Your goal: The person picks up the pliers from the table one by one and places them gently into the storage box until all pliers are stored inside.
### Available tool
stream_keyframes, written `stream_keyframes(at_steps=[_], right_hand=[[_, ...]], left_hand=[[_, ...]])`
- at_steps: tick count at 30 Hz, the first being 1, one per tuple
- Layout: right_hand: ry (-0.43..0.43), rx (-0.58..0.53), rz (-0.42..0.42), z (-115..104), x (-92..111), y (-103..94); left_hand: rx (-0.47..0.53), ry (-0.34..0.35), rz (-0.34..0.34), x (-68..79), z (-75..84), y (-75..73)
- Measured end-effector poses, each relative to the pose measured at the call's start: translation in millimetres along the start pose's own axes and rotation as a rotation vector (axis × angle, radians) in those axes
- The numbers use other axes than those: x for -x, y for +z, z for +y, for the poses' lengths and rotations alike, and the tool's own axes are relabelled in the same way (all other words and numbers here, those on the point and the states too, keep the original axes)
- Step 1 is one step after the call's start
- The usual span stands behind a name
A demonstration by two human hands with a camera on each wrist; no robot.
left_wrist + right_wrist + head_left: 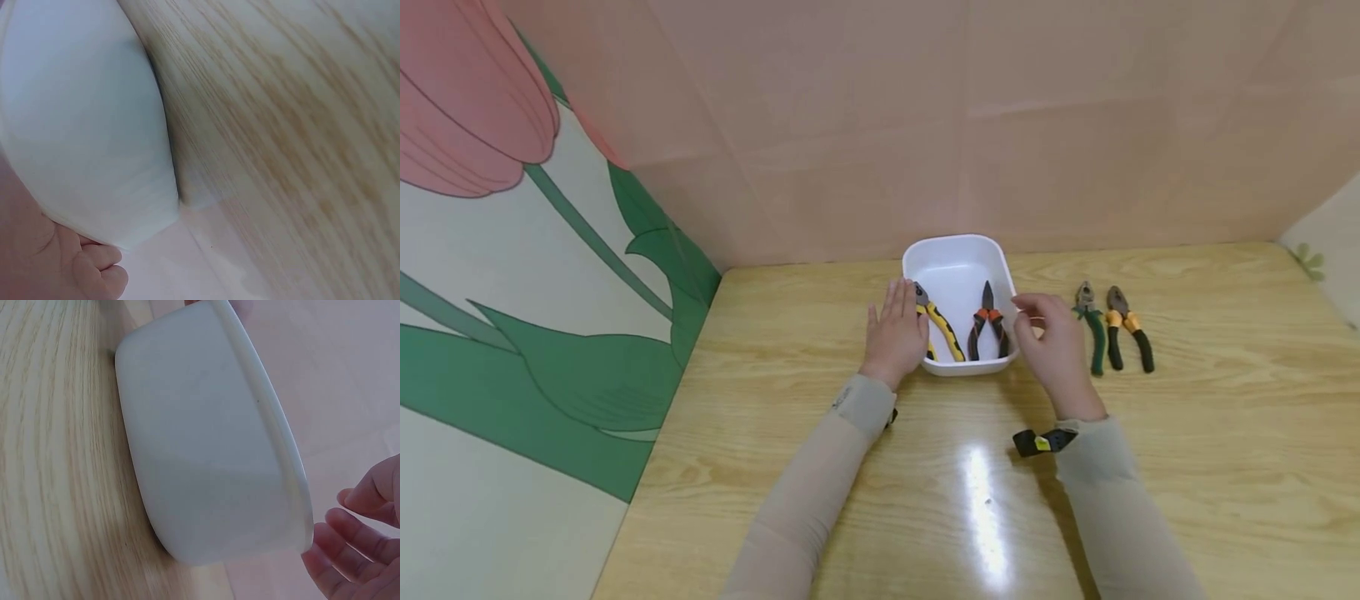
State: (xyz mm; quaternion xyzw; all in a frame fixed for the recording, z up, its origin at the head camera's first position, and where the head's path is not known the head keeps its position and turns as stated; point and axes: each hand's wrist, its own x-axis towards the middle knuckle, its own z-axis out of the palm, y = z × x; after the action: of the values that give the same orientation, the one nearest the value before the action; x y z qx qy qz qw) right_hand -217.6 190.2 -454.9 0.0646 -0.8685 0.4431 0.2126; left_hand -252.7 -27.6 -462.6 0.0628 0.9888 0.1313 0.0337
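- Left hand: its fingers lie straight along the left rim of the white tub, grasping nothing — probably a flat brace for that side.
- Yellow-and-black pliers: just right of those fingers, inside the tub, partly hidden by the hand.
- White tub: on the surface between the fingers of both hands, perhaps set there so both sides are within reach.
- Red-and-black pliers: in the tub, nearer the right fingers, nose pointing away from the person.
- Right hand: fingers loosely bent at the right rim, thumb apart — relaxed, seemingly a light steadying touch.
- Green-handled pliers, then black-handled pliers: right of the right fingers, side by side on the surface, presumably to stand distinct.
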Motion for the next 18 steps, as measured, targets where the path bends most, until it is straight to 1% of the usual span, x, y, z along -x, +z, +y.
stream_keyframes(at_steps=[2, 9, 12, 15, 18], right_hand=[[0.0, 0.001, -0.001, 1, 0, -1.3], [0.036, 0.084, 0.012, 6, 0, -9.5], [0.053, 0.089, -0.002, 10, 0, -14.0], [0.079, 0.093, -0.036, 14, 1, -17.9], [0.105, 0.098, -0.056, 17, 2, -21.3]], left_hand=[[-0.003, 0.002, 0.002, -0.2, 0.7, 0.3], [0.008, 0.0, 0.001, 0.3, 2.1, -1.0], [0.01, 0.002, 0.0, 0.6, 3.0, -0.2], [0.0, -0.002, -0.009, 1.7, 2.8, 1.1], [-0.001, 0.0, -0.001, 3.0, 1.9, 2.3]])
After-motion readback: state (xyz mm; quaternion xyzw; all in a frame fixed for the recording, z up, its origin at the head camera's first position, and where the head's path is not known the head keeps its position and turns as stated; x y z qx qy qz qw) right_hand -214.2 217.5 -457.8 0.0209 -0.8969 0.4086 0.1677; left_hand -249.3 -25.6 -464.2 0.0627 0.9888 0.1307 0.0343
